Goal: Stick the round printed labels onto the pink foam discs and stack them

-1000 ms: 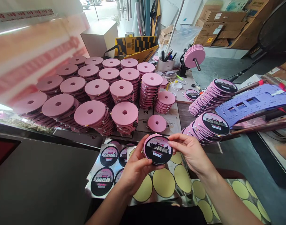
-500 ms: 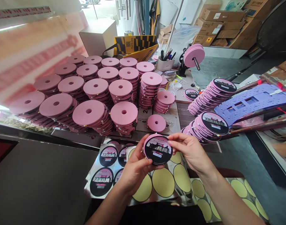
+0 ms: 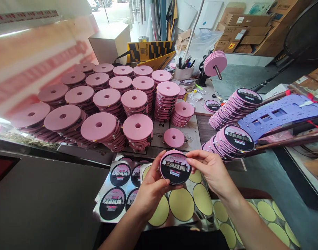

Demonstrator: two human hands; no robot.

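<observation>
A pink foam line spool (image 3: 172,151) is tilted toward me above the sheets, its near face covered by a round black-and-pink sticker (image 3: 176,170). My left hand (image 3: 150,191) is wrapped round the spool's left and lower edge, thumb on the front rim. At the upper right, my right hand (image 3: 212,170) is closed, thumb and fingertips pinching the edge of the sticker and spool. Below lie a sheet of printed round stickers (image 3: 112,204) and a silver sheet with bare yellow circles (image 3: 181,204). A single pink spool (image 3: 174,138) rests just beyond my hands.
Many stacks of pink spools (image 3: 98,125) fill the table's left and middle. At right, two leaning stacks of labelled spools (image 3: 238,138) stand near a purple plastic panel (image 3: 281,113). A winder (image 3: 215,64) with pink discs and a pen holder (image 3: 183,72) stand behind.
The spool has tilted slightly in my hands, and the sticker's lettering now shows more clearly with less glare. Both hands keep nearly the same place and grip.
</observation>
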